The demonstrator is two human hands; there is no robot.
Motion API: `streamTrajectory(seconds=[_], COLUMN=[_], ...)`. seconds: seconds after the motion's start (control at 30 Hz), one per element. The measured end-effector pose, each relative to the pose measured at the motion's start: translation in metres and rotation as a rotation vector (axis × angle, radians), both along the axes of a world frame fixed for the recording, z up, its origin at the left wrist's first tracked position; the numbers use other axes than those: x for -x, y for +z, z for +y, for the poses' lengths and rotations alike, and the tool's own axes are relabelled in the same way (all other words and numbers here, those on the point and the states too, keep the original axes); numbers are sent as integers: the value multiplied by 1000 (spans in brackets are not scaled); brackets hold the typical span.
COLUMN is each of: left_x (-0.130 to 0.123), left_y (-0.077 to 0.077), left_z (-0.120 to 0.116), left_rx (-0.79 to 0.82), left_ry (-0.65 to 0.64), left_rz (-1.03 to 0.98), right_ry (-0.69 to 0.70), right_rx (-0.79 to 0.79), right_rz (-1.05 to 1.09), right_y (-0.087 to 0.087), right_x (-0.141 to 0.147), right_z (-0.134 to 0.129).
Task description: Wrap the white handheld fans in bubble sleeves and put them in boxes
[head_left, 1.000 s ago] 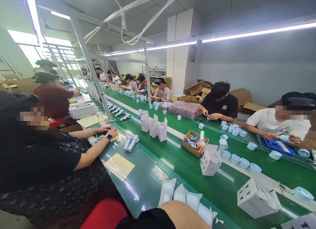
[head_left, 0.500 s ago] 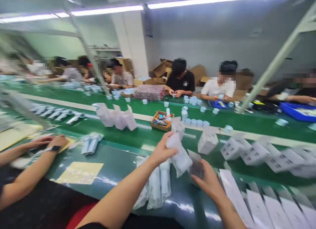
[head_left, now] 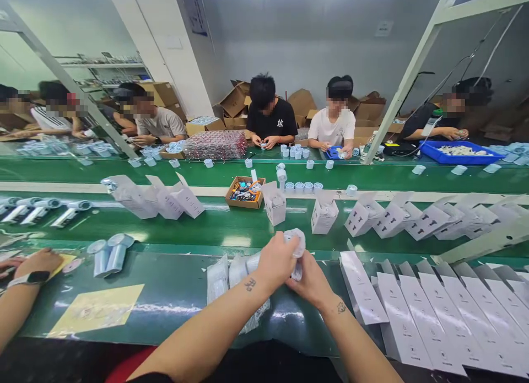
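The left hand point(head_left: 276, 260) and right hand point(head_left: 313, 279) have come together, both holding one bagged part point(head_left: 298, 243) above the worktop point(head_left: 177, 275). Some boxes point(head_left: 324, 220) on the belt point(head_left: 223, 222) have stuff inside; other bags point(head_left: 217, 278) wait.

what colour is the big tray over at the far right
Blue; the tray shows best in the head view.

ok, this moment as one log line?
left hand: gripping bagged piece | right hand: on same piece, lower | bagged spares: on bench, left of hands | white boxes: row at right
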State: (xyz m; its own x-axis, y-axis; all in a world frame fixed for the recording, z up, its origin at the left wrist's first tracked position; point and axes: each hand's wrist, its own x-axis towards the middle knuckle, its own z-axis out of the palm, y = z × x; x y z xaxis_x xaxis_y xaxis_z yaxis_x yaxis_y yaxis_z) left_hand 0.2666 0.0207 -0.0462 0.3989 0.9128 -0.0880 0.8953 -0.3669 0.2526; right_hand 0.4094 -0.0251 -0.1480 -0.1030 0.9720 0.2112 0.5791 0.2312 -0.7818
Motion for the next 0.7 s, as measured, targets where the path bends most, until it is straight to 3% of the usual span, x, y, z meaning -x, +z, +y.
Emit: streamTrajectory(seconds=[0.17, 0.27, 0.37, 0.5, 0.6, 0.63, 0.67, 0.7], left_x=[-23, -27, -25, -21, -4, 9, 27, 49], left_y=[5, -7, -25, -40, -49, -55, -62, -71], left_z=[-14, -22, -30, -44, -48, -48, -47, -47], left_rx=[1, 87, 199, 69, 38, 4, -44, -93], left_ry=[-119, -251, -264, -429, -571, -556, -459, -270], left_rz=[-66, -20, 29, -65, -184, -255, -334, -402], right_ry=[-6, -17, -64, -41, -44, -52, -71, -99], right_rx=[-21, 21, 120, 148, 92, 75, 73, 87], right_rz=[66, 97, 202, 260, 124, 72, 30, 2], right_y=[-11, -14, -16, -24, -25, -22, -16, -8], right_x=[-10, -20, -26, -30, -34, -35, -35, -34], right_z=[-1, -8, -18, -29, -30, -29, -27, -24])
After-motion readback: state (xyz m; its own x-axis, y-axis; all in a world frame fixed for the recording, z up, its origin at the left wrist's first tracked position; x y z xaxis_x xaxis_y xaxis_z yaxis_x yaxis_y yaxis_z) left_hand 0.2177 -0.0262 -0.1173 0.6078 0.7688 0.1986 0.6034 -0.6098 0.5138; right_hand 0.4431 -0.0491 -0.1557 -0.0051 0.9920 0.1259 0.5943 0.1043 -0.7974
